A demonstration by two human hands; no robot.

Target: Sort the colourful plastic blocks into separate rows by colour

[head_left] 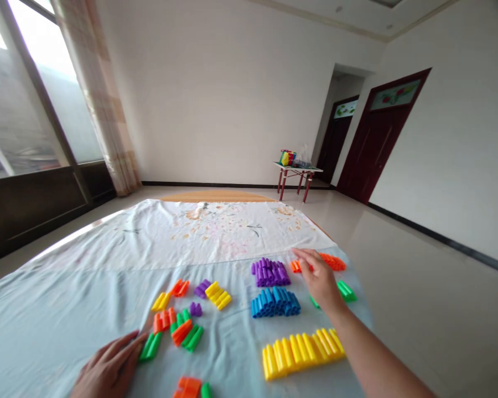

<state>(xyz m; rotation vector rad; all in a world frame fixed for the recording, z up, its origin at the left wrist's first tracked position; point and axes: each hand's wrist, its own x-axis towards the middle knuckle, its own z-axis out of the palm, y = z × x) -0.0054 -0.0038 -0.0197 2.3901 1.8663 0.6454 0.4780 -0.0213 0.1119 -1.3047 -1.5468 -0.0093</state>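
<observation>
My left hand (110,365) lies flat on the cloth at the lower left, its fingertips beside a green piece (150,347). My right hand (320,276) is over the orange row (334,262) at the right, fingers bent; whether it holds a piece cannot be made out. Left of it sit a purple pile (270,272) and a blue pile (275,302). A long yellow row (301,352) lies nearer, and green pieces (346,291) are right of the right wrist. Mixed orange (164,319), yellow (218,295) and purple pieces (195,309) are scattered near the middle left.
A flowered white and light blue cloth (228,229) covers the table. Orange and green pieces (187,388) lie at the front edge. Across the room a small table (299,167) carries a colourful bag and a clear plastic bag.
</observation>
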